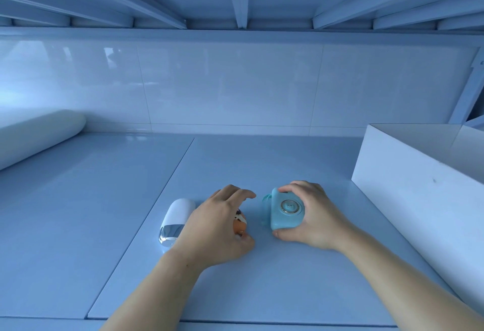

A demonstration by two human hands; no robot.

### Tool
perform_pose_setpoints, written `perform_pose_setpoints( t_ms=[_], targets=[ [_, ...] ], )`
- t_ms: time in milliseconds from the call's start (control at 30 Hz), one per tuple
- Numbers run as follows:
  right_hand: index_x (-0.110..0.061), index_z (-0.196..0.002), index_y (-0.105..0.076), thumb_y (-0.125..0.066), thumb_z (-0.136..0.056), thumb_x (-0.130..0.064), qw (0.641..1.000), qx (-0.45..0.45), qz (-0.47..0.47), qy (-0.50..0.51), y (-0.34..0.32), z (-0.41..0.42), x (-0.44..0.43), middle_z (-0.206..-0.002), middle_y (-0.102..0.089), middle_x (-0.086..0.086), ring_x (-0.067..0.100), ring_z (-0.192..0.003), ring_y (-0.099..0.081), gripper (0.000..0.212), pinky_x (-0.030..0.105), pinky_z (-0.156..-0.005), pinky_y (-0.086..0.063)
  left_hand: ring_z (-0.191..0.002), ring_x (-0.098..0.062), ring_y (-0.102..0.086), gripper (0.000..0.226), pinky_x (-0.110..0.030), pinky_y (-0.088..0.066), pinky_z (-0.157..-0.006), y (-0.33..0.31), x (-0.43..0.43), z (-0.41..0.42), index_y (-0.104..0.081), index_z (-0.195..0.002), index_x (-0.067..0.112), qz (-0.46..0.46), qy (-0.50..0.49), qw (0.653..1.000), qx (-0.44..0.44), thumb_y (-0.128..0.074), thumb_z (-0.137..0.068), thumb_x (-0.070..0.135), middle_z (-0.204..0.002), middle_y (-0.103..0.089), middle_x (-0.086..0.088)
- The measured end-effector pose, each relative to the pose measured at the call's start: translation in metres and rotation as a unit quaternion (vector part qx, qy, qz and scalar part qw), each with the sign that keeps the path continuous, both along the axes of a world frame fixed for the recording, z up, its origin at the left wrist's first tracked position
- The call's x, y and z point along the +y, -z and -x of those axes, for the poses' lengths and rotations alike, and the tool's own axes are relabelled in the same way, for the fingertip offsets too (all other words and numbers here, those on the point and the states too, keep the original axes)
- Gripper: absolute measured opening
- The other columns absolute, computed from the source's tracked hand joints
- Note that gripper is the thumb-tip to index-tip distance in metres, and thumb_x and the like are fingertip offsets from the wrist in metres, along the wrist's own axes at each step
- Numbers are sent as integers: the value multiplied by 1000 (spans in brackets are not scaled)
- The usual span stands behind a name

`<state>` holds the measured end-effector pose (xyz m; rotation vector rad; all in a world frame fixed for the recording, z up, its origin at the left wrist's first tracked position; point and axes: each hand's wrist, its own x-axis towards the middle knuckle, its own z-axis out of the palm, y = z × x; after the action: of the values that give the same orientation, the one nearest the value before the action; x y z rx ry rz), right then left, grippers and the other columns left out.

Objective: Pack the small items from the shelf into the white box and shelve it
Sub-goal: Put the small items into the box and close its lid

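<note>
Box [408,173]: white, open-topped, standing on the shelf [262,291] at the right edge of the head view. I see its long left wall and part of the far inner wall. The floor is hidden behind the wall, so I cannot tell what it holds.

Right hand [317,215]: closest to the box, just left of its wall. The fingers wrap over the top of a blue gadget [285,213] and the thumb clamps its near edge. I judge this a carrying grip, chosen because this hand has the shortest path to the box.

Left hand [217,226]: farther left of the box. It arches over an orange item [239,223] with the thumb against the item's near end. The fingers curve above it and the forefinger tip is free. I cannot tell whether a grip is made.

Capsule [175,220]: white with a chrome cap, lying on its side, beside the left hand on the side away from the box, untouched.

Roll [39,137]: white, farthest from the box, at the shelf's left end.

Status: I judge packing to be at an early stage, with three items outside the box.
</note>
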<state>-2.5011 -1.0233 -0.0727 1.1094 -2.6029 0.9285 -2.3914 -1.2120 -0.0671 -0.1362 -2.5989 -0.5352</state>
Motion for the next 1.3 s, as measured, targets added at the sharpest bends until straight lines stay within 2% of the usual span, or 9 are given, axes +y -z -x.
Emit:
perform_pose_setpoints(
  t_ms=[100,200,400,500,833,1000,1133,1200,1300],
  targets=[
    [-36,-116,-47,-77,-45,-52,1000,-13,3,-5,-1,-1,0,-112,-43,-25,1,-114,-30,79,15,-87,-28,-98,-4,-48,61,-20,-46,-68,0,1,0,-49,-119,32,-5,7,1000,18,-53,-58,27,-110,-49,18],
    [-37,-115,-49,-76,-47,-51,999,-24,2,-21,-1,-3,0,-108,-39,-36,-1,-112,-32,74,7,-84,-27,-99,-4,-47,58,-13,-38,-72,1,1,1,-49,-119,31,-7,12,1000,8,-55,-62,27,-107,-48,18],
    [-35,-119,-50,-81,-51,-53,999,-32,-16,-29,-1,-2,2,-115,-39,-24,-2,-115,-27,77,3,-87,-22,-100,-7,-43,61,-5,-27,-76,7,-7,2,-48,-122,27,27,24,998,-53,-44,-62,38,-108,-46,15],
    [-35,-121,-49,-81,-50,-55,999,-32,-21,-27,0,-2,1,-113,-35,-25,-3,-113,-25,81,-4,-83,-18,-105,-8,-42,60,-11,-28,-82,9,-10,3,-49,-120,27,53,30,996,-72,-45,-61,35,-114,-43,13],
    [-33,-116,-51,-79,-46,-49,1000,-26,3,-12,1,-3,-2,-112,-47,-18,4,-113,-33,76,7,-85,-25,-102,-13,-46,48,-19,-30,-94,2,4,16,-56,-113,23,38,72,995,-58,-48,-65,25,-114,-47,5],
    [-37,-123,-49,-78,-55,-52,999,-24,-38,5,2,-4,-1,-137,-38,-4,6,-124,-24,76,5,-91,-19,-136,-12,-21,47,-37,-15,-113,10,4,11,-45,-125,30,132,20,987,-92,-45,-78,30,-138,-36,10],
    [-42,-121,-51,-70,-57,-64,995,20,-87,50,-3,-13,-1,-136,-36,-9,12,-124,-31,71,29,-97,-37,-127,-16,-30,35,-32,-48,-85,7,12,3,-48,-113,29,146,-39,984,-90,-41,-79,31,-134,-36,11],
    [-38,-114,-57,-70,-60,-61,994,45,-90,53,-7,-19,-2,-126,-42,-8,14,-115,-40,60,30,-90,-42,-113,-14,-37,25,-32,-53,-67,4,15,3,-50,-102,26,147,-50,984,-93,-40,-79,29,-120,-43,12],
    [-33,-113,-59,-67,-69,-45,992,66,-94,47,-7,-25,-3,-125,-47,-7,16,-112,-46,46,28,-88,-42,-112,-12,-38,22,-33,-53,-62,5,14,4,-51,-97,25,146,-45,985,-80,-38,-79,25,-114,-46,13]
  ],
)
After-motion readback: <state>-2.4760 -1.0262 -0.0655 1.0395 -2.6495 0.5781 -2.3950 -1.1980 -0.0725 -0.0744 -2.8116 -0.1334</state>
